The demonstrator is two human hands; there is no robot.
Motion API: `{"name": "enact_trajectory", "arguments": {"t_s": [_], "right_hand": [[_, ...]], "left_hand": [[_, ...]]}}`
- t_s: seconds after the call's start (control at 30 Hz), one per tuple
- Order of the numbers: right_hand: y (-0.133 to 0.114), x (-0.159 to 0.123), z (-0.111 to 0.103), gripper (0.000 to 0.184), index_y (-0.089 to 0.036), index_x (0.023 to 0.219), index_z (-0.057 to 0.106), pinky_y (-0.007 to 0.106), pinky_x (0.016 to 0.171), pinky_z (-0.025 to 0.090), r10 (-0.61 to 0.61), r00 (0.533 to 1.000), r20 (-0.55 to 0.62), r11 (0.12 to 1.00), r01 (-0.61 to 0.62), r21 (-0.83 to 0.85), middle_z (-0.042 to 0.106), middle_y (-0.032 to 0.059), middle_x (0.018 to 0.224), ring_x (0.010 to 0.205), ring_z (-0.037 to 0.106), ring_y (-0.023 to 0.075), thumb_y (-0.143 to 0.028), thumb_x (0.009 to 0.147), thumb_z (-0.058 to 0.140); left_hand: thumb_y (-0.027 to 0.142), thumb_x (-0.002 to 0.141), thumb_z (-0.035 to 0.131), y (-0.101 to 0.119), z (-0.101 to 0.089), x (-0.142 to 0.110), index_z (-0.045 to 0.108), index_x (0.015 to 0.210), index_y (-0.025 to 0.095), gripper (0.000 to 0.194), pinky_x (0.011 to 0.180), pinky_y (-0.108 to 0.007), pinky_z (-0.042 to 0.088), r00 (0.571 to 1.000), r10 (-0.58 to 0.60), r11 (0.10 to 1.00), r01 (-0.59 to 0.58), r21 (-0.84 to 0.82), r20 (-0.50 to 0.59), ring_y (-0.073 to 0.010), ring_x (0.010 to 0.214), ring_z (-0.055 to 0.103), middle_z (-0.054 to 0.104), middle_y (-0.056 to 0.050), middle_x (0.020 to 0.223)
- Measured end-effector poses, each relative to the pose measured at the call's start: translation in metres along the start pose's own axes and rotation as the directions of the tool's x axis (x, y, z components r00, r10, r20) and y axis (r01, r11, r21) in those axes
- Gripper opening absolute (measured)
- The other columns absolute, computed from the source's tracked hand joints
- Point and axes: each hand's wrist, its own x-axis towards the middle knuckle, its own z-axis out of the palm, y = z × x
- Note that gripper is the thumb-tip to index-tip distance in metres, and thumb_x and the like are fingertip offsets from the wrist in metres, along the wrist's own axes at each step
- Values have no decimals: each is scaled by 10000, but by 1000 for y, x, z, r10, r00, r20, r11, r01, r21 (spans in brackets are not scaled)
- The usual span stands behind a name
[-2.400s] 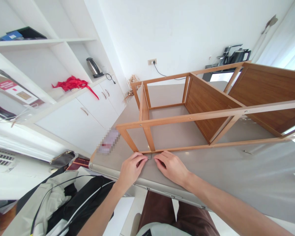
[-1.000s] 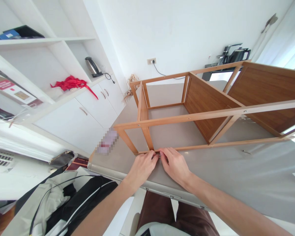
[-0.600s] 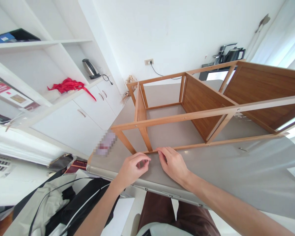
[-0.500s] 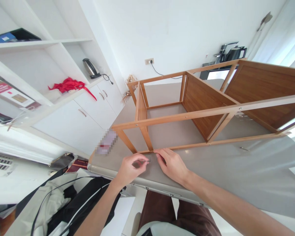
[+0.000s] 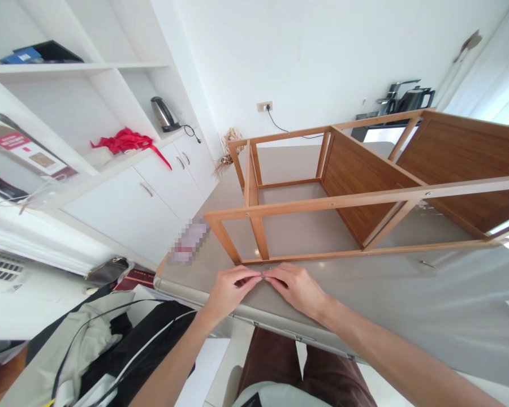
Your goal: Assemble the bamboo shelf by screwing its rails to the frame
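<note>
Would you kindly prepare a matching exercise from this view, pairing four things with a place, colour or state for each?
1. Open frame
2. Crumpled bundle
3. Kettle on the white shelving
4. Left hand

A. Silver and black
B. Fingers pinched, close to the right hand
C. Brown, on the grey tabletop
D. Bright red

Pairs: 1-C, 2-D, 3-A, 4-B.

I have the left hand [image 5: 233,287] just beside the right hand [image 5: 296,285], lower centre. A wooden frame [image 5: 360,175] spans centre right.
</note>
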Motion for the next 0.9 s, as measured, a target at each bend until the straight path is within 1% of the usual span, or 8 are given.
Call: {"name": "enact_trajectory", "arguments": {"t_s": [0.1,0.17,0.3,0.4,0.67,0.73,0.83,0.9], "right_hand": [[-1,1,0,217,-246,1129,745,353,888,601,-23,1000,-1,1000,23,-12,798,30,1033,934,735,197,-168,1013,578],[-2,2,-1,236,-246,1151,740,356,889,603,-32,999,1,999,32,-24,797,35,1038,938,732,195,-161,1014,568],[-4,3,-2,263,-243,1147,739,357,887,602,-30,999,11,999,30,-40,792,38,1021,944,723,195,-137,1012,541],[-5,3,-3,229,-230,1098,744,360,875,601,5,1000,-10,998,-6,-57,779,47,992,934,711,204,-145,1003,553],[-7,3,-5,188,-220,1051,734,354,854,586,-17,1000,13,996,18,-83,748,54,932,907,680,202,-162,1000,563],[-7,4,-5,186,-219,1045,734,352,853,584,-20,1000,17,997,21,-80,745,54,930,904,677,201,-163,1000,563],[-8,4,-6,190,-221,1045,734,351,856,580,-12,1000,25,997,13,-73,741,55,933,913,673,203,-161,1000,559],[-8,4,-6,194,-222,1043,735,352,860,578,-6,1000,29,998,8,-68,739,55,932,918,670,205,-157,999,557]], "left_hand": [[323,960,687,1,0,-1,807,967,235,149,689,-248,543,998,57,995,-58,86,3,-145,749,684,776,-47,934],[328,979,659,1,-1,-2,800,974,233,169,637,-241,509,997,76,986,-75,148,0,-128,692,637,755,-48,933],[341,991,640,-6,-4,-5,796,982,242,185,618,-241,479,998,61,972,-53,231,-28,-100,616,548,722,-41,956],[340,989,644,-10,-5,-5,801,987,253,179,633,-238,487,998,58,958,-46,284,-34,-94,607,544,717,-31,966],[379,987,643,-6,-10,0,823,974,278,207,649,-233,514,998,22,960,-37,279,59,-131,711,655,742,-35,965],[388,985,644,-7,-11,0,824,972,277,212,639,-233,506,999,20,956,-32,291,45,-124,679,638,745,-35,963],[389,977,657,-8,-9,-2,822,967,278,199,615,-235,485,1000,3,946,0,323,-9,-105,606,581,739,-23,938],[382,974,662,-8,-8,-3,820,966,283,186,617,-234,481,1000,-7,944,16,329,-28,-102,603,579,738,-15,934]]}}
